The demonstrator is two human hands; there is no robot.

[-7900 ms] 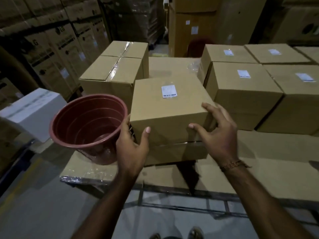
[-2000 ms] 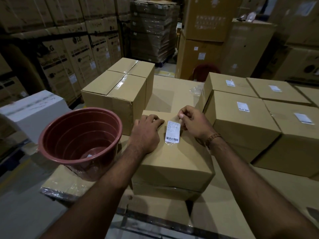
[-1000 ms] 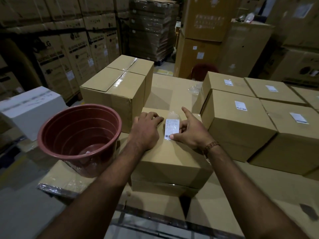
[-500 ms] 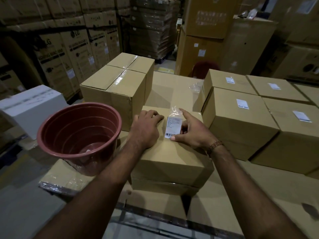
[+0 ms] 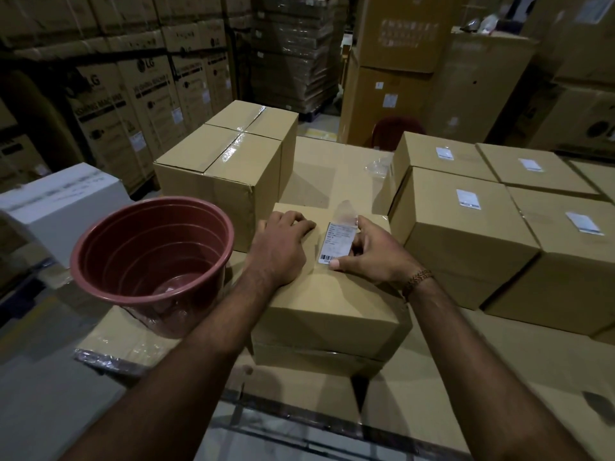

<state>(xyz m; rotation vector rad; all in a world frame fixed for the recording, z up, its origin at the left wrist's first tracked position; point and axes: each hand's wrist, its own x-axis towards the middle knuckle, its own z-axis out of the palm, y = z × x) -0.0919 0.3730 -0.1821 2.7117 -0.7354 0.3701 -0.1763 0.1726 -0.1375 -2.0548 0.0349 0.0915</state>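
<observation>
1. Nearest the person, on a cardboard-covered surface [image 5: 432, 394], stood a small brown box [image 5: 329, 301].
2. On its lid the left hand [image 5: 279, 251] lay palm down, with the fingers close together and lightly bent.
3. Just beside it, the right hand [image 5: 372, 257] pinched a white barcode label [image 5: 337, 242] by its right edge, thumb at the lower corner, forefinger at the upper, other fingers curled. The label lay on the lid.
4. Left of the box stood a red pot [image 5: 149, 257], behind it a taped carton [image 5: 226, 164], and to the right a group of labelled boxes [image 5: 466, 234].
</observation>
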